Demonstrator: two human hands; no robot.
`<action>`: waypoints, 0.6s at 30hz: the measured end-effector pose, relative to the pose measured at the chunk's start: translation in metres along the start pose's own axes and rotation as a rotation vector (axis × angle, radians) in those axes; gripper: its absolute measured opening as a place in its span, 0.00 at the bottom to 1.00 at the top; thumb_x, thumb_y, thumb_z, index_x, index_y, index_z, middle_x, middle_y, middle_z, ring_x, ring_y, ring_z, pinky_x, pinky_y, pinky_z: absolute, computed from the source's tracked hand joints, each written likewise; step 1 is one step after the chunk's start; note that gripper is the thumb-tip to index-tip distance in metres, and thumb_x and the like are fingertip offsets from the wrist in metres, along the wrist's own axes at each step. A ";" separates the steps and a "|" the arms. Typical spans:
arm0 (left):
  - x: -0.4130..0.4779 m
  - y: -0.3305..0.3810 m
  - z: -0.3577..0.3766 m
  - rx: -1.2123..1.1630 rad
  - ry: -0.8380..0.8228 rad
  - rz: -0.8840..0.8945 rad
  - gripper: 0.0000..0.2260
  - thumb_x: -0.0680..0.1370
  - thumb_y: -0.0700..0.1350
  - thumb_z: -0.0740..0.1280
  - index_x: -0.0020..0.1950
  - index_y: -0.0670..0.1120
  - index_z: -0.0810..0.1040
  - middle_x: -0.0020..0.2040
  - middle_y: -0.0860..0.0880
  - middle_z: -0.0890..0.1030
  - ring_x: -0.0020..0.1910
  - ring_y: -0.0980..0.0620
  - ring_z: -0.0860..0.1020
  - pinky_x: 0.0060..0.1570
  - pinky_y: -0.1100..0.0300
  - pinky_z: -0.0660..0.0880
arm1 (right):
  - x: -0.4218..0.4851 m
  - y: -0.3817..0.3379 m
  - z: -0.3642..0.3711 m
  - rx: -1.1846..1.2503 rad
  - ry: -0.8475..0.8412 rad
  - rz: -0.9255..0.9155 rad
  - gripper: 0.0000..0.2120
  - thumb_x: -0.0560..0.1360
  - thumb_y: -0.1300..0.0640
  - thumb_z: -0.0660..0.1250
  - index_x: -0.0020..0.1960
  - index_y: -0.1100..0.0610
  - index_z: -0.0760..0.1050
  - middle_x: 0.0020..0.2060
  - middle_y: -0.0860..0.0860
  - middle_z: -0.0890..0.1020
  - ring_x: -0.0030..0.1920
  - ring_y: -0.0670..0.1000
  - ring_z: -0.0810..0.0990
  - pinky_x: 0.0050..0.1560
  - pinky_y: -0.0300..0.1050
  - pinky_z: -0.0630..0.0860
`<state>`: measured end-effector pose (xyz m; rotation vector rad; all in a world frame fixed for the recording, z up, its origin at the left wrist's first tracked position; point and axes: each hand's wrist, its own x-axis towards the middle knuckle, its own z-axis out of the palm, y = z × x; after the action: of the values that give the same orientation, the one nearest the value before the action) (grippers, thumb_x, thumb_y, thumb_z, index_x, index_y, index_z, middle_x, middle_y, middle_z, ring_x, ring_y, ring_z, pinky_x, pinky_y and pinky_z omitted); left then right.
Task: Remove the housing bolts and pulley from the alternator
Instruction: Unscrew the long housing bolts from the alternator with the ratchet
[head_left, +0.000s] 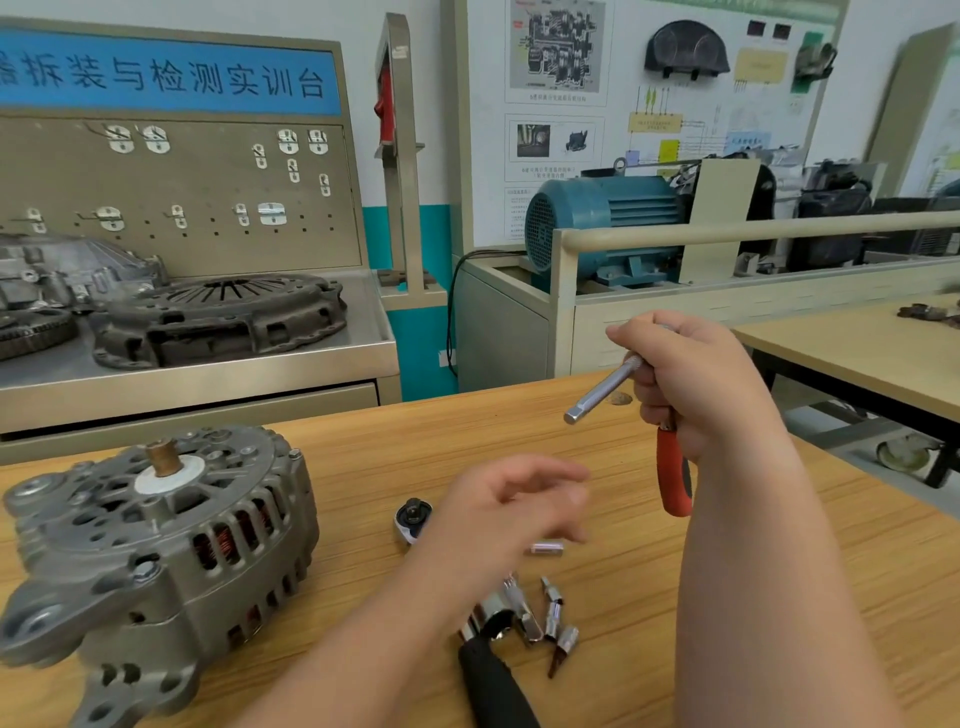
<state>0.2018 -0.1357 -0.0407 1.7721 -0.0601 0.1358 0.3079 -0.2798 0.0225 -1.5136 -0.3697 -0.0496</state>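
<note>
Extension bar (602, 389) clasped in right grip (696, 384), axis pointed toward 8 o'clock. Left grip (514, 499) spread, held over socket (546, 548); alternator (156, 545) at 8 o'clock, nearer left.

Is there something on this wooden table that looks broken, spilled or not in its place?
Nothing looks broken or spilled. Only the sockets lie loose in a small heap beside the black handle on the table, in no holder. The alternator lies tilted, shaft up.
</note>
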 end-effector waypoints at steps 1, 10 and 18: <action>-0.003 0.006 -0.009 -0.236 0.003 -0.026 0.06 0.72 0.49 0.70 0.47 0.56 0.86 0.48 0.49 0.86 0.46 0.51 0.85 0.49 0.58 0.81 | 0.000 -0.001 0.003 0.013 0.016 -0.012 0.16 0.76 0.58 0.66 0.32 0.52 0.67 0.22 0.45 0.66 0.23 0.45 0.59 0.23 0.38 0.56; -0.023 0.025 -0.050 -1.019 0.191 -0.126 0.17 0.74 0.51 0.63 0.40 0.40 0.84 0.39 0.38 0.84 0.39 0.44 0.85 0.35 0.54 0.82 | 0.000 0.002 0.043 -0.085 0.042 -0.076 0.12 0.75 0.55 0.67 0.34 0.53 0.70 0.29 0.52 0.68 0.27 0.47 0.61 0.28 0.42 0.58; -0.024 0.023 -0.067 -1.038 0.410 -0.053 0.09 0.75 0.43 0.66 0.47 0.37 0.78 0.40 0.39 0.85 0.37 0.48 0.86 0.32 0.59 0.81 | -0.001 0.009 0.063 -0.112 0.089 -0.118 0.14 0.75 0.50 0.68 0.32 0.51 0.71 0.28 0.51 0.68 0.28 0.48 0.63 0.29 0.45 0.60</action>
<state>0.1713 -0.0754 -0.0076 0.6883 0.1861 0.3531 0.2959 -0.2182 0.0141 -1.5927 -0.3895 -0.2328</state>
